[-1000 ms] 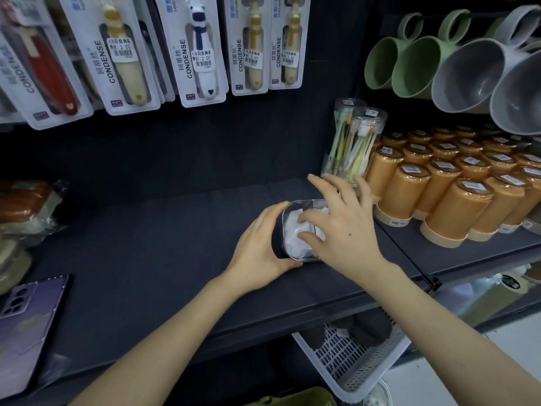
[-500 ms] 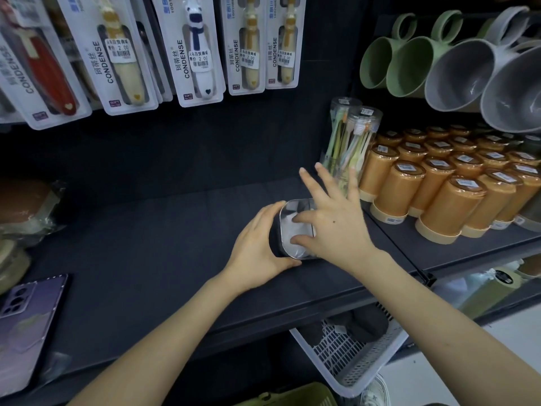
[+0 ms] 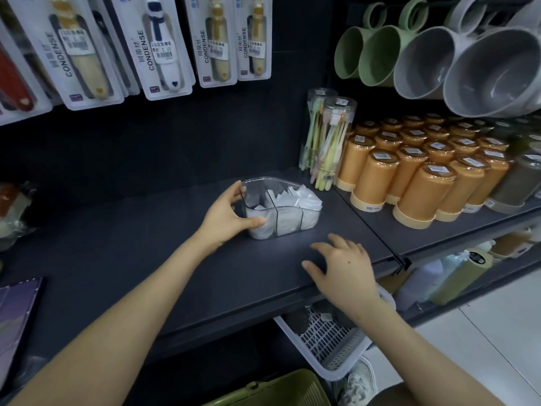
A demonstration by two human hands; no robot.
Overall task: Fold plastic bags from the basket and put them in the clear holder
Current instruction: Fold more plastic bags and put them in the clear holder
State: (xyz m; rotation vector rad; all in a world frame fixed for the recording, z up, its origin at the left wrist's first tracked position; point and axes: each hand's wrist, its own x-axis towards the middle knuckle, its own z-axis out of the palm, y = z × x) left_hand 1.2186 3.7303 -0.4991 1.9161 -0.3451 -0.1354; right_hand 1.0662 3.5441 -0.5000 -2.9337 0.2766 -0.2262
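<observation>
The clear holder [image 3: 257,184] stands on the dark shelf [image 3: 146,259], split into three compartments with folded white plastic bags [image 3: 304,200] inside. My left hand [image 3: 225,215] grips its left end, thumb on the front wall and fingers round the back. My right hand [image 3: 342,265] hovers over the shelf's front edge, below and right of the holder, fingers spread and holding nothing. The white basket [image 3: 325,341] sits under the shelf, partly hidden by it and by my right forearm.
Orange lidded cups [image 3: 418,177] crowd the shelf's right part, with clear toothbrush tubes [image 3: 328,142] just behind the holder. Packaged toothbrushes [image 3: 158,45] hang above, mugs [image 3: 439,51] upper right. A phone [image 3: 17,312] lies at the left edge; a green basket [image 3: 272,391] sits below.
My right hand has lifted off the holder and drawn back to the shelf's front edge. The holder's compartments with the bags now show fully. My left hand stays on the holder.
</observation>
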